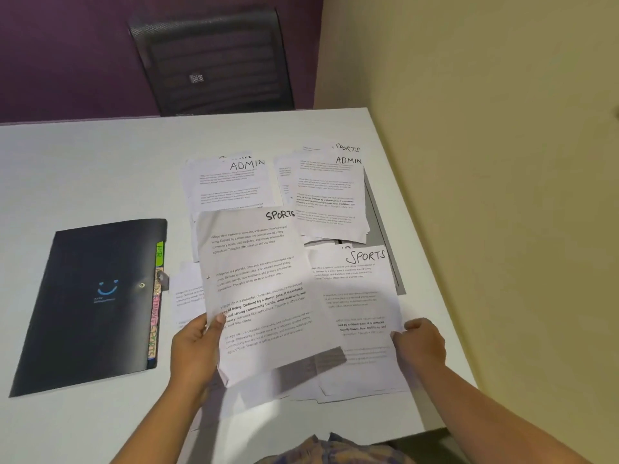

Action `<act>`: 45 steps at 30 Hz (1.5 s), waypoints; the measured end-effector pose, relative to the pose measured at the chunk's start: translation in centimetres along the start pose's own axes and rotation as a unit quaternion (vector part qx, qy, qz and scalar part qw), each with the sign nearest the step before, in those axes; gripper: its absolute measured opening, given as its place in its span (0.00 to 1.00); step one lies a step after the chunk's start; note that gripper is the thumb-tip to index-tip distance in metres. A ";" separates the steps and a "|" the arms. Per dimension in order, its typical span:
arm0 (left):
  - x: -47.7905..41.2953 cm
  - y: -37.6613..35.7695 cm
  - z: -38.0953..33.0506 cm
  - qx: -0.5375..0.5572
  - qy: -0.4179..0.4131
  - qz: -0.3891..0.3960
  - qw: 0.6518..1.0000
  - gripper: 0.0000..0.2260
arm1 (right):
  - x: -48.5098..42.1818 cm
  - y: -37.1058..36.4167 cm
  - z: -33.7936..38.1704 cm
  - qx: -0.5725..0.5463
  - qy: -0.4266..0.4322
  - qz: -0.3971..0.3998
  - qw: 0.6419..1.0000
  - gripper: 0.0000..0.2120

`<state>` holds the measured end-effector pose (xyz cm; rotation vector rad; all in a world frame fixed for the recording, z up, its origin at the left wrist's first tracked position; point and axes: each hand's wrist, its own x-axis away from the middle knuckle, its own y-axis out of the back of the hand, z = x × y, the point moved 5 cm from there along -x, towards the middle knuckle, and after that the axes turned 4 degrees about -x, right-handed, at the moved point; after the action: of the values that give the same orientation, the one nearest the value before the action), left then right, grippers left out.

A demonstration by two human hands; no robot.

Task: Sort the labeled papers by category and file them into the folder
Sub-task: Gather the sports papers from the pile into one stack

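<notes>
Gripping separate SPORTS sheets (261, 289), left hand (197, 346), right hand (422, 343)

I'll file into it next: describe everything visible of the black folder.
The folder is black, plastic-looking, closed and lying flat, slightly askew, on the white table, left of the papers. Its cover bears a blue smile logo and a small round snap near the right edge. Coloured tabs stick out along that edge: green at the top, pink below, one reading SPORTS at the bottom.

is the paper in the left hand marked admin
No, the sheet gripped by the left hand reads SPORTS at its top right corner, as does the other sheet that the right hand pinches.
</notes>
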<state>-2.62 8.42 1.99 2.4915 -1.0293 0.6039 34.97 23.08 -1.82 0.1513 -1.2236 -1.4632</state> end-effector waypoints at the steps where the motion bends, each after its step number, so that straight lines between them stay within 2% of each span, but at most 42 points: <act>1: 0.0 -0.1 -0.1 0.001 0.000 -0.001 1.000 0.08 | -0.1 0.1 -0.1 -0.009 0.000 -0.003 1.000 0.15; 5: 0.2 -0.4 -0.5 0.005 -0.006 0.004 1.000 0.08 | -0.3 0.5 -0.9 -0.037 0.010 0.001 0.999 0.01; 9: -0.1 -0.2 -0.5 0.008 0.000 0.002 1.000 0.07 | 0.2 1.3 -0.9 -0.084 0.052 0.012 0.995 0.08; 12: -0.4 -0.1 -0.5 0.013 0.004 -0.002 1.000 0.07 | 0.2 2.1 -1.3 -0.127 0.062 0.011 0.990 0.07; 14: -0.4 -0.1 -0.5 0.014 0.005 -0.003 1.000 0.06 | 0.2 2.6 -1.7 -0.150 0.065 0.002 0.987 0.09; 24: -0.5 0.3 -0.5 0.024 -0.001 0.004 1.000 0.07 | 1.2 4.8 -1.2 -0.201 0.111 -0.062 0.971 0.10; 30: -0.1 0.9 -0.7 0.015 -0.004 -0.003 1.000 0.07 | 1.8 7.9 0.9 -0.363 0.111 -0.100 0.920 0.07; 33: 0.3 1.1 -0.8 0.014 -0.009 -0.004 1.000 0.06 | 2.8 8.4 2.4 -0.445 0.098 -0.053 0.888 0.06; 35: 0.7 0.9 -1.0 0.015 -0.007 -0.001 1.000 0.06 | 3.6 7.6 3.4 -0.459 0.093 -0.007 0.884 0.06; 42: 2.6 -0.6 -2.4 -0.001 -0.015 0.032 0.999 0.07 | 8.4 2.5 6.8 -0.365 0.114 0.086 0.920 0.05; 45: 3.6 -1.5 -3.1 0.009 -0.009 0.057 0.998 0.07 | 9.7 0.1 8.2 -0.341 0.104 0.174 0.918 0.06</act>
<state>0.04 8.88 6.24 2.4709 -1.1836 0.6291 26.26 20.19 7.00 -0.3619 -0.4827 -1.4293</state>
